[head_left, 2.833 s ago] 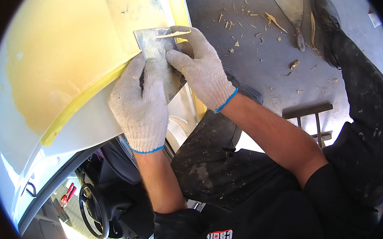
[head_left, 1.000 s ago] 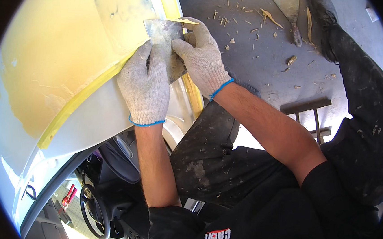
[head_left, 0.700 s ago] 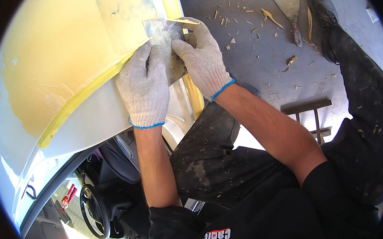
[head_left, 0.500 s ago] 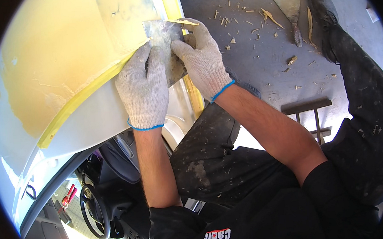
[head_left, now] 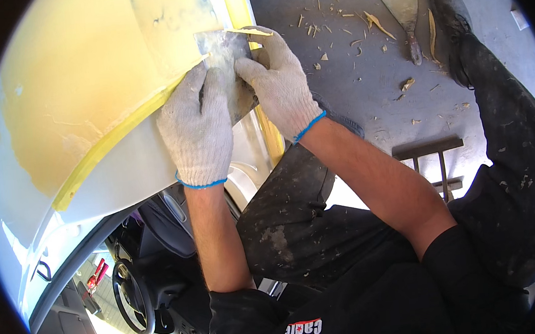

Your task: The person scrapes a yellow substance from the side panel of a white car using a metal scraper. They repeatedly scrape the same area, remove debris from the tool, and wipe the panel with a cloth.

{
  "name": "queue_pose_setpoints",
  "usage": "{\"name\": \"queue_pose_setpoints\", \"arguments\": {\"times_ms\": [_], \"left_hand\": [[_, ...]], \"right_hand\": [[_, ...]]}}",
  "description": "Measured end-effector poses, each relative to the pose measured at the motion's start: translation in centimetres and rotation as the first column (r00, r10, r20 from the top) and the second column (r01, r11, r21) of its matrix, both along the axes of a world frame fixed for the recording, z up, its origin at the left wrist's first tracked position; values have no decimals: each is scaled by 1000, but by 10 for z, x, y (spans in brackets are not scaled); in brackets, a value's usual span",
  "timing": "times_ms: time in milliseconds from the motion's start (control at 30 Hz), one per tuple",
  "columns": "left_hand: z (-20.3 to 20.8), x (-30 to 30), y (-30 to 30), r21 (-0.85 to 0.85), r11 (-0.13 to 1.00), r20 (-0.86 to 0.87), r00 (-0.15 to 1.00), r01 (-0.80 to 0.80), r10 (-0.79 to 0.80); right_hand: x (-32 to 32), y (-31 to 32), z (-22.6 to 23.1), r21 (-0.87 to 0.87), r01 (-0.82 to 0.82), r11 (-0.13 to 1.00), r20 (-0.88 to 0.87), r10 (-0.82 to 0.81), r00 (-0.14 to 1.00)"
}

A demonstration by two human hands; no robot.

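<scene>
Nearest to me, low and left, I see through the car's window glass to a black steering wheel (head_left: 133, 297) and dark seats, with a small red item (head_left: 97, 276) lying beside the wheel. Both forearms rise from the lower edge out of black sleeves. My left hand (head_left: 197, 132), in a white knit glove with a blue cuff, lies palm-down with fingers bent over the near part of a metal spreader blade (head_left: 227, 63), pressing it flat to the car body. My right hand (head_left: 278, 84), gloved alike, is closed on the same blade from the right, thumb and fingers pinching its right edge. The blade sits on the white car panel (head_left: 124, 178) at the point where a strip of yellow masking tape (head_left: 115, 144) running up from the lower left meets a second yellow strip (head_left: 269, 129) running down the panel edge. Its far edge touches the pale yellow filler coat (head_left: 84, 68) that covers the panel's far left area. I cannot tell whether any filler is on the blade. To the right, my dark, dust-marked trouser leg (head_left: 504, 142) stretches out to a black shoe (head_left: 449, 2). Beside it on the grey concrete floor (head_left: 368, 90) stands a small metal stand (head_left: 433, 160). Farther off lie yellowish scrapings (head_left: 331, 17) and a wide putty knife (head_left: 403, 15), well apart from both hands.
</scene>
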State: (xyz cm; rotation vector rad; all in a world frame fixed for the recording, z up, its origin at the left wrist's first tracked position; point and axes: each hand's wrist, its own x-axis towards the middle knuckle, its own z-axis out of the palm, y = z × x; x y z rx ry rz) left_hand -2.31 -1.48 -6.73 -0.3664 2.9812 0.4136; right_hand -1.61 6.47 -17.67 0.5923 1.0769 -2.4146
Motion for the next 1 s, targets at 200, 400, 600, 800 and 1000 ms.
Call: {"name": "queue_pose_setpoints", "arguments": {"times_ms": [200, 400, 600, 800, 1000], "left_hand": [[-3, -2, 1, 60, 998, -14, 1000, 3, -2], [0, -2, 0, -15, 1000, 13, 1000, 22, -22], [1, -1, 2, -10, 1000, -4, 1000, 24, -24], [4, 1, 1, -35, 999, -2, 1000, 21, -21], [5, 2, 1, -36, 999, 5, 1000, -14, 15]], "right_hand": [[-1, -6, -6, -27, 42, 999, 5, -42, 999], [-2, -7, -5, -61, 26, 998, 26, -25, 999], [-1, -6, -4, -109, 13, 994, 37, -9, 999], [0, -1, 1, -79, -38, 996, 26, 40, 999], [2, -2, 1, -73, -39, 997, 4, 40, 999]]}}
